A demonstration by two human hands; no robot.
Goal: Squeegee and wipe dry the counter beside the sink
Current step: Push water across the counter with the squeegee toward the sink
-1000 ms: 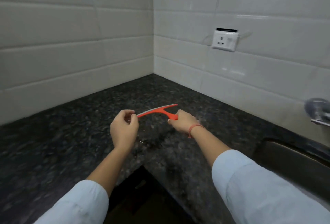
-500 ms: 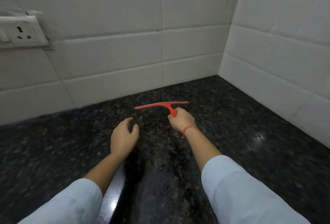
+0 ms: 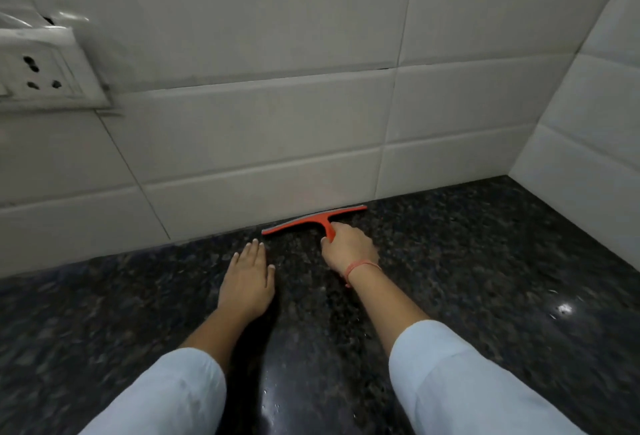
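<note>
Head view: the orange squeegee [image 3: 313, 220] lies at centre frame with its blade edge down on the dark granite counter [image 3: 485, 278], set close against the foot of the tiled wall [image 3: 259, 143]. This placement is judged to start a stroke at the far edge, so that water can be drawn toward the lower frame. The right hand [image 3: 348, 249] has its fingers [image 3: 327, 240] clenched around the squeegee handle, wrist low, which angles the blade onto the stone. The left hand [image 3: 247, 280] rests flat on the counter at centre left, fingers released and extended, grasping nothing; it probably braces the forward lean. A wall socket [image 3: 38, 74] sits at upper left. Droplets glint at lower centre. No sink or cloth is in view.
</note>
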